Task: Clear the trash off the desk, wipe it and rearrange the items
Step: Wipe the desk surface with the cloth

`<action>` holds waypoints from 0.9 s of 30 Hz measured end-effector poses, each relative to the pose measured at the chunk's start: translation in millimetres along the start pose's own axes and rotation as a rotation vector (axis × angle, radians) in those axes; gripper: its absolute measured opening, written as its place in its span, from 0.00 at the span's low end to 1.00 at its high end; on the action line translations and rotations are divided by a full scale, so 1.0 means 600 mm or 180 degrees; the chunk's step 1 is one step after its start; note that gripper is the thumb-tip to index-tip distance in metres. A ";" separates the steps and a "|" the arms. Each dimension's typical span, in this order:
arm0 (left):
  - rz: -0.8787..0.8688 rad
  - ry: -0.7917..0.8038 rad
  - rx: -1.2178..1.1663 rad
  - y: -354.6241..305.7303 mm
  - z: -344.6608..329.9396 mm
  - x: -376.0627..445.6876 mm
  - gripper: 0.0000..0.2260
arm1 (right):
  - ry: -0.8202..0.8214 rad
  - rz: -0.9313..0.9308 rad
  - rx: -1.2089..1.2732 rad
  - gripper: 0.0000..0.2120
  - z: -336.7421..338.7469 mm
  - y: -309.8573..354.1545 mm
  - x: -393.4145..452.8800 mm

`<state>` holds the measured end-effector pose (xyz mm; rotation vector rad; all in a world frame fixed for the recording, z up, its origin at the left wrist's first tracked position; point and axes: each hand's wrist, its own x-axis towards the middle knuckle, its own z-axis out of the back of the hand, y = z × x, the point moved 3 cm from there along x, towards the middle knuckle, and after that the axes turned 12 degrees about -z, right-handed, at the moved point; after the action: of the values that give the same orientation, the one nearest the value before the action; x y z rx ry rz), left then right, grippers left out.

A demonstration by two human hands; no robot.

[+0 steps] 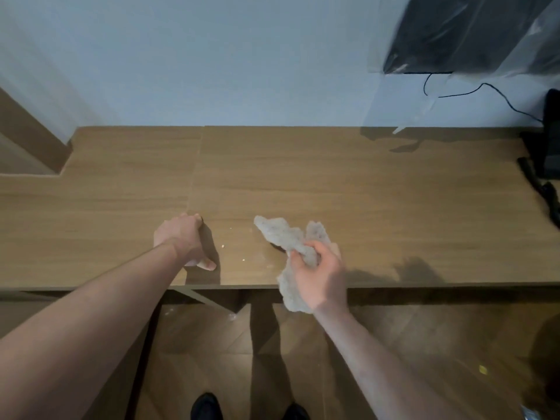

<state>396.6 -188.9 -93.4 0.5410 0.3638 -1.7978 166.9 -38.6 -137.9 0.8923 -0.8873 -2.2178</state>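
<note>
Right hand [318, 268] grips the cloth [285, 237] by a bunched middle section, fingers curled around the fabric, so that one loose end trails forward and left of the knuckles onto the desk [363, 192] and the other end hangs below my wrist, past the front edge. I hold it bunched rather than flat, probably because a gathered pad takes more pressure and keeps the loose ends clear of my palm.

Left hand [185, 241] rests on the desk surface well to the left of the cloth, fingers curled under and thumb extended toward me. It looks loosely closed. A pale scrap may sit under the thumb; I cannot tell whether I am holding it. I judge that this hand braces my weight while the other wipes.

Crumbs [223, 246] lie on the wood between my two hands, just right of the left thumb, with a few more nearer the cloth. They are within one sweep of the cloth end.

Far right of my right hand, dark equipment [545, 153] sits at the desk's end, under a plastic-covered black object [472, 34] on the wall, out of the wiping path.
</note>
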 end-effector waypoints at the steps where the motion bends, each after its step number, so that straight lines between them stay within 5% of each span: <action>1: -0.0009 -0.0011 0.0031 0.001 0.000 0.001 0.44 | -0.0204 0.0022 -0.0004 0.14 0.036 -0.003 0.018; 6: -0.0022 -0.0031 0.0011 0.002 0.000 0.007 0.44 | -0.0792 -0.0267 -0.0715 0.21 0.194 -0.016 0.127; 9: -0.0028 -0.0054 0.0014 0.007 -0.004 0.008 0.43 | -0.0529 -0.0679 -0.1296 0.23 0.160 -0.042 0.148; 11: -0.0046 -0.0054 -0.0001 0.008 -0.006 0.010 0.43 | -0.0477 -0.0364 -0.1734 0.21 0.098 -0.045 0.124; 14: -0.0047 -0.0040 -0.0008 0.003 0.000 0.009 0.42 | -0.0510 0.0387 -0.1583 0.22 0.009 -0.037 0.060; 22: -0.0040 -0.0023 0.0011 0.006 -0.007 0.012 0.41 | 0.0579 0.0651 -0.1348 0.21 -0.028 -0.041 -0.030; 24: -0.0054 -0.0031 0.0003 0.007 -0.005 0.014 0.41 | 0.0521 0.0606 -0.1018 0.18 0.015 -0.045 -0.015; 27: -0.0049 -0.0062 -0.0078 0.010 -0.006 0.014 0.40 | -0.0242 0.0775 -0.1065 0.16 0.100 -0.046 0.042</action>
<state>400.9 -195.5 -101.1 0.5045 0.3772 -1.8100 99.4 -18.2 -134.5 0.5176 -0.5962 -2.1129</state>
